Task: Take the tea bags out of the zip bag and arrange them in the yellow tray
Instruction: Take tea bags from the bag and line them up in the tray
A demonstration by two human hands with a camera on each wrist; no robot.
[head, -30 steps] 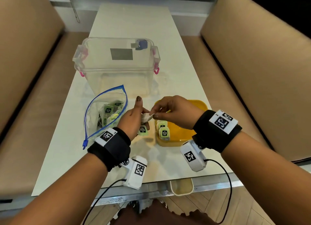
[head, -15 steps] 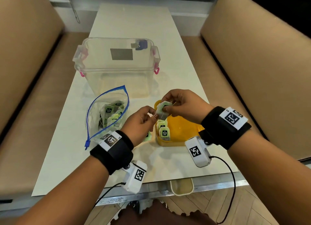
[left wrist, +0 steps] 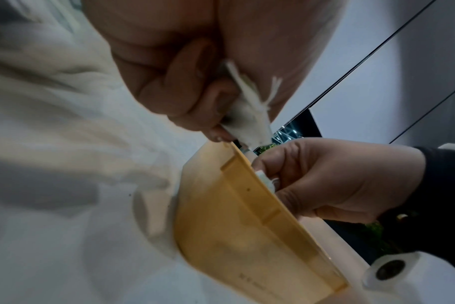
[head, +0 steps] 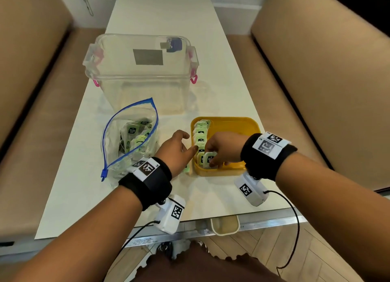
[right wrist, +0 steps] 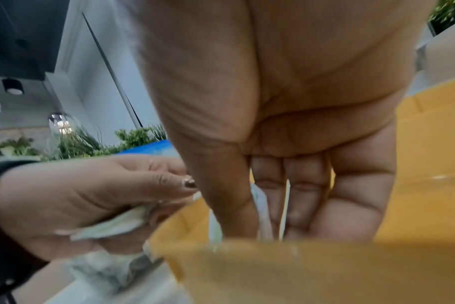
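The yellow tray holds a row of green-labelled tea bags along its left wall. My right hand reaches into the near-left corner and pinches one tea bag between thumb and fingers, upright at the row's near end. My left hand lies just outside the tray's left wall, index finger stretched to the rim. Its other fingers curl round a white tea bag. The open zip bag, blue-edged, lies left with several tea bags inside.
A clear plastic box with pink latches stands behind the zip bag and tray. The white table runs on beyond it. Tan benches flank both sides. The table's front edge is close below my wrists.
My right hand has come down from above the tray's far-left corner into its near-left corner with the tea bag. My left hand has shifted right to the tray wall, index finger extended.
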